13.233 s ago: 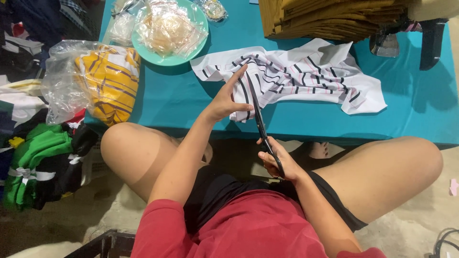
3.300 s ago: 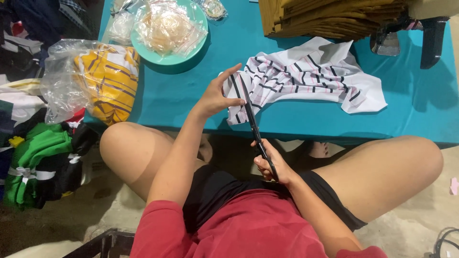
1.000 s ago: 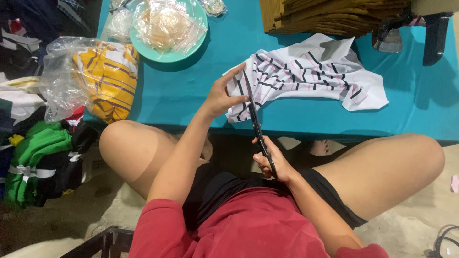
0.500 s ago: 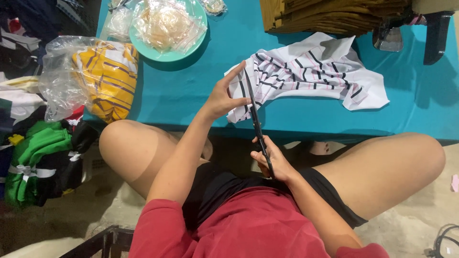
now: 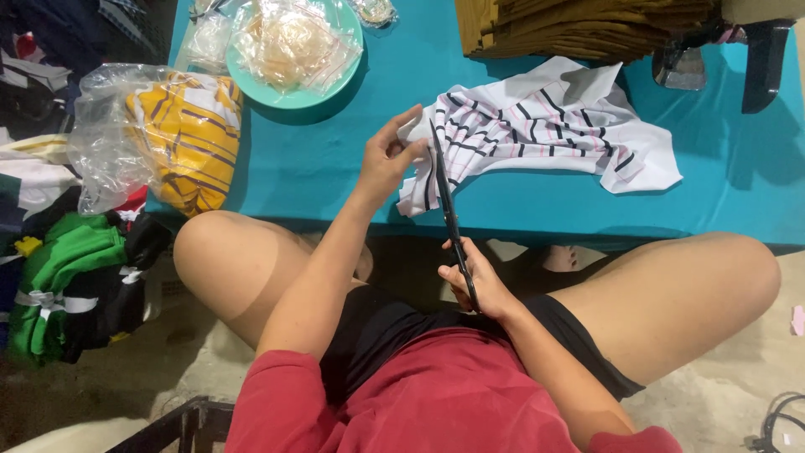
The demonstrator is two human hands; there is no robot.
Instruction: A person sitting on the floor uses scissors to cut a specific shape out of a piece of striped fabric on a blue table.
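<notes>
- Scissors (image 5: pixel 449 214), long and black, run from our right hand (image 5: pixel 478 285) at the lap up to the near edge of the striped white garment (image 5: pixel 545 134), which lies crumpled on the teal worktop (image 5: pixel 319 159) and droops over its front edge.
- Our right fingers wrap the handles; the blades look nearly shut, tips at the cloth.
- Our left hand (image 5: pixel 387 159) pinches the garment's edge beside the blade tips, fingers narrow on the fabric.
- To cut well, we judge the cloth should be kept taut and the left fingers clear of the blades.
- Further out sit a mint bowl (image 5: pixel 335 88) of plastic bags, a bagged yellow garment (image 5: pixel 180 138), and folded ochre cloth (image 5: pixel 587 25).
- Bundled green clothes (image 5: pixel 63 277) rest on the concrete floor (image 5: pixel 721 394).
</notes>
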